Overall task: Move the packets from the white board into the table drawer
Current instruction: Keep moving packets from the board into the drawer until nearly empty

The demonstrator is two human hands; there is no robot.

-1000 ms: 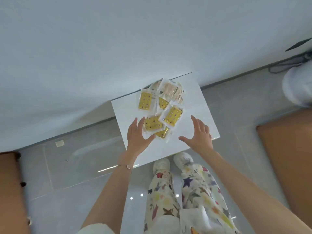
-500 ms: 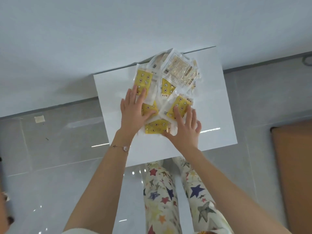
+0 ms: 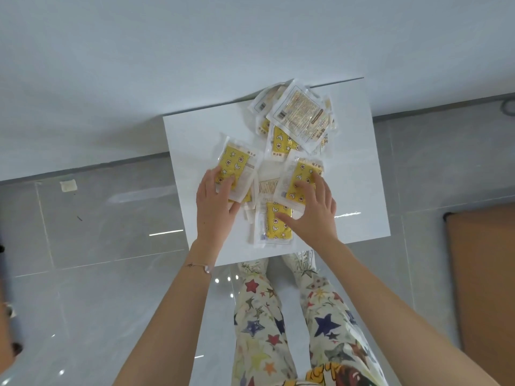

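A white board [image 3: 359, 185] lies on the floor against the wall. Several yellow-and-clear packets are spread on it. My left hand [image 3: 214, 210] grips a yellow packet [image 3: 237, 162] at the pile's left, fingers on top and thumb at its near edge. My right hand [image 3: 315, 215] pinches another yellow packet [image 3: 302, 174] at the right, with its near edge raised. Between my hands one more yellow packet [image 3: 276, 227] lies flat near the board's front. A heap of packets [image 3: 301, 115] sits at the far edge, some face down. No drawer is in view.
Glossy grey floor tiles [image 3: 111, 246] surround the board, and a pale wall [image 3: 195, 65] rises behind it. A brown piece of furniture [image 3: 485, 280] stands at the right. My legs in star-print trousers [image 3: 267, 324] are just in front of the board.
Both hands came down onto the pile and each took hold of a yellow packet. The left packet was drawn to the left, and the pile is now more spread out.
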